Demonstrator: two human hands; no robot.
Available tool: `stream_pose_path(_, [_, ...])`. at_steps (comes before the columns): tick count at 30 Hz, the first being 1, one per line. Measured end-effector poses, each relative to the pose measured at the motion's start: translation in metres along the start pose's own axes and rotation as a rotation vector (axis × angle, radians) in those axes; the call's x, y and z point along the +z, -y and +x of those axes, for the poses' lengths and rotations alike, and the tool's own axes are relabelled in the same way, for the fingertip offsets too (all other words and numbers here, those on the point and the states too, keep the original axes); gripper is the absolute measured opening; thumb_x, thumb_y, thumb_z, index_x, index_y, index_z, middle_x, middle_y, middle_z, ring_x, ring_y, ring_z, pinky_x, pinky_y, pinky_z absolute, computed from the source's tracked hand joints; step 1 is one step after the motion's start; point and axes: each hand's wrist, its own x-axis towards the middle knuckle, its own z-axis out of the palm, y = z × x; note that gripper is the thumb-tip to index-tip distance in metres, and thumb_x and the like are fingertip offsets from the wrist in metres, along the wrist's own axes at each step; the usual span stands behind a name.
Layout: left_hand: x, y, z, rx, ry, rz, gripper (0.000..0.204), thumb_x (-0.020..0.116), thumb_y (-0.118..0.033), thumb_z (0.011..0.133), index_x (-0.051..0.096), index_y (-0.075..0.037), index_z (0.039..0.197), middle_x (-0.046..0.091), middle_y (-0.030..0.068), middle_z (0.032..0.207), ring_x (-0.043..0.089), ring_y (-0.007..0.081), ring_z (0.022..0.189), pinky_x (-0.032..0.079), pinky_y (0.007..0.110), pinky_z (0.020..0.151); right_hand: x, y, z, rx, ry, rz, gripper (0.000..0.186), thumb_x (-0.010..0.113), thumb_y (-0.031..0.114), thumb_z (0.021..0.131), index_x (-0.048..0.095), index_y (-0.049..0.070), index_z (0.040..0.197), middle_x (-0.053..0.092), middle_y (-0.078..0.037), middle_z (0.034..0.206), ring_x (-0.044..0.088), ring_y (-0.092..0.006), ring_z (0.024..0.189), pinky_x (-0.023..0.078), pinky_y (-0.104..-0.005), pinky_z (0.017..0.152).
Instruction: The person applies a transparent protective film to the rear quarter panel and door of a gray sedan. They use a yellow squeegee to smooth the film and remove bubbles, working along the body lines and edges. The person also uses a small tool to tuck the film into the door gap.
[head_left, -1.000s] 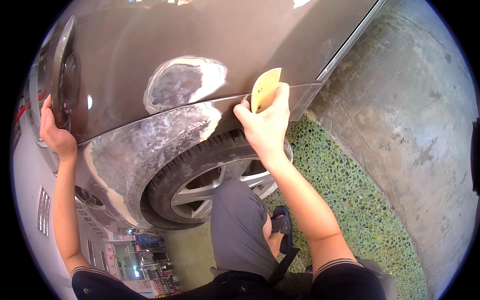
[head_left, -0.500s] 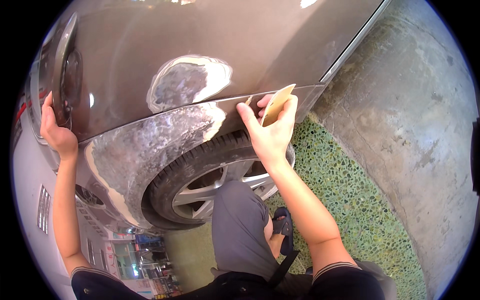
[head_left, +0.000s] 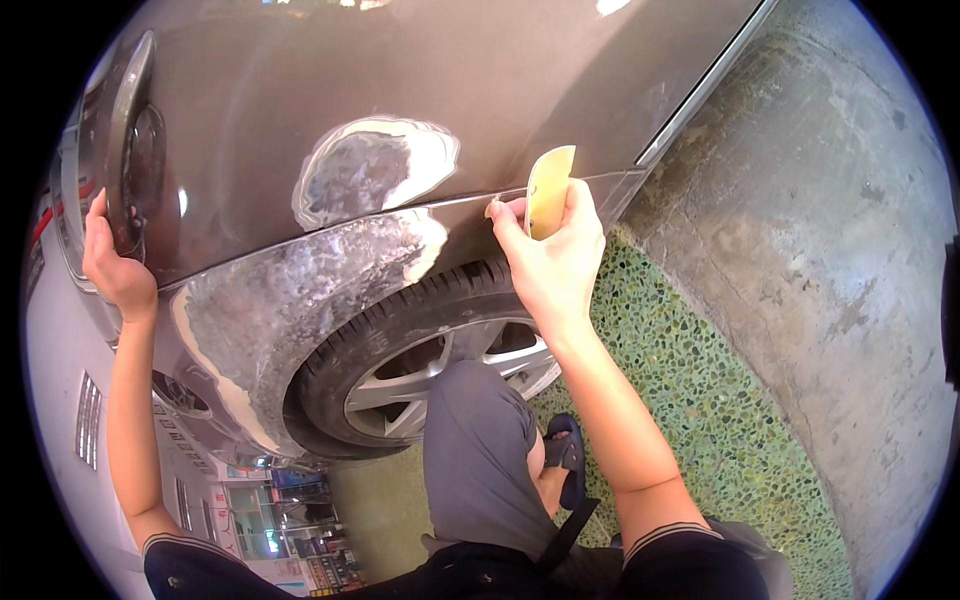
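Note:
My left hand rests against the bronze-grey car's panel beside the door handle, fingers extended and holding nothing. My right hand grips a curved yellow abrasive sheet with holes in it, at the panel seam above the wheel. Its thumb and fingertips are near a small tan bit at the seam, too small to make out. Left of it are two dull sanded patches with pale feathered edges: a rounded one on the door and a longer one along the wheel arch.
The wheel sits just past my bent knee and sandalled foot. Green speckled flooring and grey concrete lie to the right. A white wall and cluttered shelving show at lower left.
My right hand has shifted right and slightly down along the seam with the yellow sheet, whose angle has varied. My left hand has stayed in about the same place.

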Motion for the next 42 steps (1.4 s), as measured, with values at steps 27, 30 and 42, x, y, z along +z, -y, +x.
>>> stream_pose_path(27, [0.001, 0.0, -0.001, 0.026, 0.018, 0.073, 0.053, 0.027, -0.022, 0.112, 0.058, 0.01, 0.143, 0.067, 0.0132, 0.131, 0.065, 0.0208, 0.113, 0.051, 0.033, 0.101, 0.01, -0.053, -0.001, -0.755, -0.144, -0.023, 0.033, 0.084, -0.01, 0.073, 0.065, 0.005, 0.096, 0.076, -0.005, 0.095, 0.067, -0.0253, 0.086, 0.057, -0.035, 0.073])
stream_pose_path(30, [0.005, -0.004, -0.003, 0.008, 0.0, 0.046, 0.053, 0.028, -0.023, 0.112, 0.058, 0.009, 0.143, 0.068, 0.0127, 0.13, 0.065, 0.0202, 0.113, 0.051, 0.033, 0.101, 0.005, -0.057, 0.007, -0.865, -0.116, -0.052, 0.036, 0.084, -0.011, 0.07, 0.072, 0.004, 0.101, 0.077, -0.005, 0.097, 0.068, -0.025, 0.084, 0.058, -0.0348, 0.069])
stream_pose_path(42, [0.003, -0.002, -0.002, 0.017, 0.018, 0.041, 0.053, 0.029, -0.024, 0.113, 0.06, 0.009, 0.141, 0.069, 0.0115, 0.128, 0.065, 0.0187, 0.109, 0.05, 0.031, 0.098, 0.008, -0.073, 0.016, -1.035, -0.067, -0.044, 0.042, 0.084, -0.012, 0.072, 0.059, 0.003, 0.102, 0.072, -0.009, 0.088, 0.065, -0.0276, 0.07, 0.053, -0.0358, 0.059])
